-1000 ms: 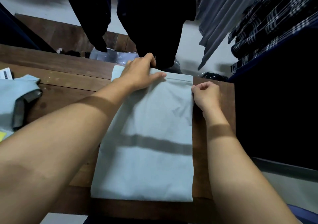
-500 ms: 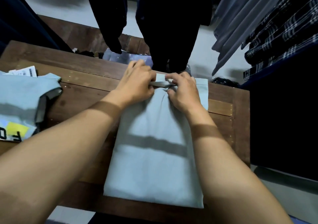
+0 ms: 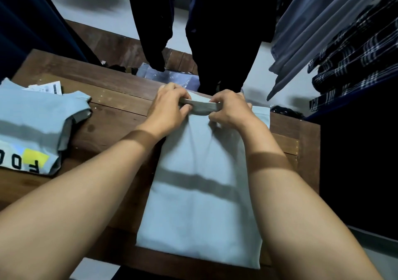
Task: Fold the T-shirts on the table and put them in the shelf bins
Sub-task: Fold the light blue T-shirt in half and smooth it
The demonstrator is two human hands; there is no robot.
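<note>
A light blue T-shirt [image 3: 202, 204] lies as a long folded strip on the brown wooden table [image 3: 116, 116], reaching from the near edge to the far edge. My left hand [image 3: 170, 105] and my right hand [image 3: 230, 109] sit close together at its far end, both pinching the far edge, which is lifted off the table and curled toward me. At the table's left lies a second light blue T-shirt [image 3: 32, 126] with a yellow patch and black letters. No shelf bins are in view.
Dark garments [image 3: 224, 32] hang just beyond the table's far edge. Grey and plaid shirts [image 3: 353, 42] hang at the right, above a black surface. A paper tag [image 3: 47, 88] lies by the left shirt. A plastic-wrapped package [image 3: 172, 77] sits behind the table.
My right hand moved from the shirt's far right corner to the middle beside my left hand. Both hands then gripped the far edge and raised it off the table.
</note>
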